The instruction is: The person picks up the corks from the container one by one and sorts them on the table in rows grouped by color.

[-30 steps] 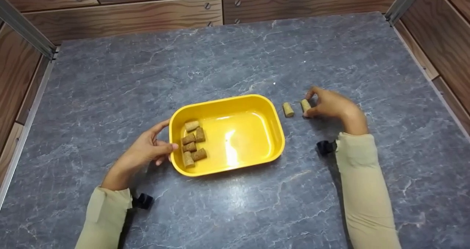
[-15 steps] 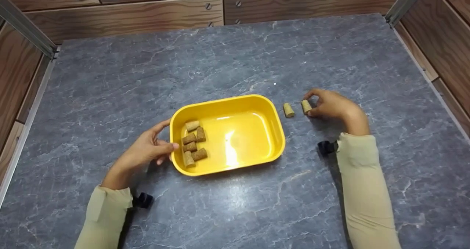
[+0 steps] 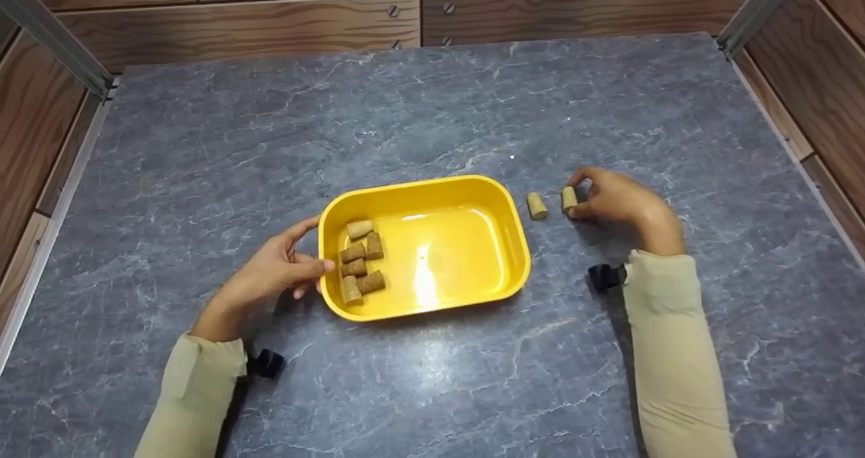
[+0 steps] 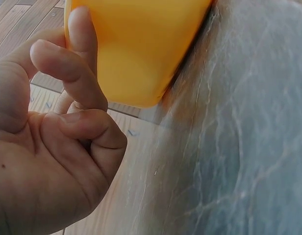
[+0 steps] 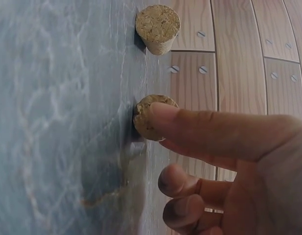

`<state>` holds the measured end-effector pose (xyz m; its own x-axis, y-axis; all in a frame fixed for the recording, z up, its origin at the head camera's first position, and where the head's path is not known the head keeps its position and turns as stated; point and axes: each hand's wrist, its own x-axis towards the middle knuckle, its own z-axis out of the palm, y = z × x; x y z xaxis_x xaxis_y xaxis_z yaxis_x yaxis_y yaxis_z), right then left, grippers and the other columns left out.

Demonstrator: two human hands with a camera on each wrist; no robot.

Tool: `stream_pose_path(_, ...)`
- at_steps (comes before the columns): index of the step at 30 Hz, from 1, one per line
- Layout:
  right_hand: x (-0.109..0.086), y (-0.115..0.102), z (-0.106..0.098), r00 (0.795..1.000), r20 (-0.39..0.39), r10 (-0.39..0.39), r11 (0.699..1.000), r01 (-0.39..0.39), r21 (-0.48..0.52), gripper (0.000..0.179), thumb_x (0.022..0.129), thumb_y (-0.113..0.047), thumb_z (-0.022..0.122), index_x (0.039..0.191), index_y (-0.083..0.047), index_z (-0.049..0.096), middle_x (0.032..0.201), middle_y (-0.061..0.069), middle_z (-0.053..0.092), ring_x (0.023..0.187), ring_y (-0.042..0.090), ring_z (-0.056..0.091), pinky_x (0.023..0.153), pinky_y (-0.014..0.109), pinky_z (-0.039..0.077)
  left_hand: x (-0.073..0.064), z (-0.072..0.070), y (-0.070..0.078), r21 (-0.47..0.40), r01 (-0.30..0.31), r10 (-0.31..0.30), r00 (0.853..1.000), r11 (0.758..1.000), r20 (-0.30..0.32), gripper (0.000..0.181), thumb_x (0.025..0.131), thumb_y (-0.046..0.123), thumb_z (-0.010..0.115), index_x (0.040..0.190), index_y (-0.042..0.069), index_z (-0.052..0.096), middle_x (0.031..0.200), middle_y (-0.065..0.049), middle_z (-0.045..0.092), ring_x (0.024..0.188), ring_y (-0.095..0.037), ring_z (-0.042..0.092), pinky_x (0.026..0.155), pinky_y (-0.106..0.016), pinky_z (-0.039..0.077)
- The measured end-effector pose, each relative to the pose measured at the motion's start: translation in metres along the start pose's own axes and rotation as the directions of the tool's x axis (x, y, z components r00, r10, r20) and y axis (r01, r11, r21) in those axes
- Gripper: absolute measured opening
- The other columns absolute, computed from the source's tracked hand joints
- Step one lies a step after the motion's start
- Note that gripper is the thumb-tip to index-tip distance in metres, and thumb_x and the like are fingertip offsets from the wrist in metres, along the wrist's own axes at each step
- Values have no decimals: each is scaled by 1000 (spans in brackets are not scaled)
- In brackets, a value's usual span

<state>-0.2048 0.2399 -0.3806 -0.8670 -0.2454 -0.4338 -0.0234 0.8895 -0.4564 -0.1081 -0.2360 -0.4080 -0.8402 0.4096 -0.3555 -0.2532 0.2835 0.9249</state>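
In the head view my left hand (image 3: pixel 274 269) holds the left end of a yellow plastic tub (image 3: pixel 459 248), thumb over the rim and fingers outside. The left wrist view shows the tub's wall (image 4: pixel 136 58) by the fingers. Several corks (image 3: pixel 359 229) lie at the tub's left end, some darker brown than others. To the right of the tub, my right hand (image 3: pixel 625 198) pinches a pale tapered cork (image 3: pixel 568 199) between thumb and forefinger, low at the tabletop. The thumb covers part of that cork's end (image 5: pixel 142 120) in the right wrist view.
Another pale cork (image 3: pixel 536 205) lies on the table between the tub and the right hand. The grey marbled tabletop (image 3: pixel 432 377) is bordered by wood-patterned panels (image 3: pixel 270 26) at the back and sides.
The pinched cork has turned slightly under the right fingers, still beside the other loose cork. The left hand keeps its hold on the tub. The head view has shifted a little.
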Motion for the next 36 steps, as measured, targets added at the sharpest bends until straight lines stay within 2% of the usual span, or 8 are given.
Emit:
stream_pose_path(8,1,3,-6,1000,-16,-8,1000,8,21,50,89,-24,67,129,-2,48,96,15,57,80,22,52,67,31,43,8,-4,10,10,-3,3,1000,1000,-1,84,89,14,67,154,6,14,55,5,58,43,-7,46,47,-19,39)
stream_pose_path(17,-4,9,-7,999,-38,2,998,0,65,64,89,-25,67,139,2,40,99,16,58,77,18,54,65,28,45,17,-4,11,-36,-29,30,999,999,31,84,89,11,67,154,6,14,58,5,61,42,-6,46,46,-18,40)
stream_pose_path(27,-10,2,-7,999,-41,-13,998,16,68,66,91,-26,65,143,2,36,101,18,59,81,21,55,65,28,45,11,-1,4,-28,-42,43,999,999,29,84,89,14,68,153,5,14,55,5,57,42,-7,45,46,-19,39)
stream_pose_path(36,-6,-4,-13,998,-45,-46,998,47,30,63,92,-24,64,142,2,37,98,18,59,79,20,55,64,28,45,6,0,-2,-74,-58,59,998,996,10,87,87,13,70,153,3,13,59,5,61,43,-6,45,46,-18,40)
